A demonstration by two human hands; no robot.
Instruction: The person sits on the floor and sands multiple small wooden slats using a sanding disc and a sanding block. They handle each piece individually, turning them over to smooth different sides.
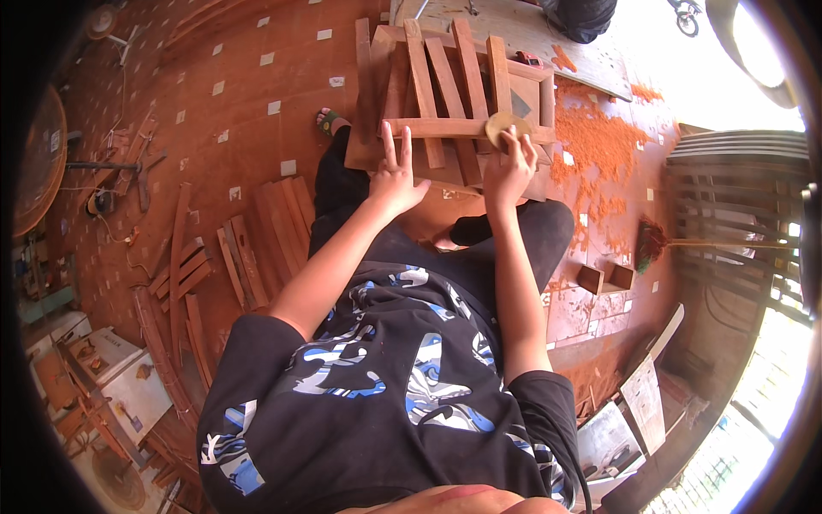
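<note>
A reddish-brown wooden strip (441,128) lies crosswise over several other wooden strips (468,68) on a low wooden bench-like support. My left hand (397,182) is at its left end, two fingers stretched apart with their tips on or beside the wood and the thumb out to the side. Toward the strip's right end, my right hand (511,170) has its fingers closed on a round tan disc (498,128), perhaps a sanding disc. The disc lies against the strip; its underside is hidden.
Orange wood shavings (599,137) cover the floor at right, near a broom (655,244) and small wooden boxes (606,278). Boards (274,227) lie at left. A pale worktable (514,34) with a dark bag (582,17) stands beyond. My bent legs flank the support.
</note>
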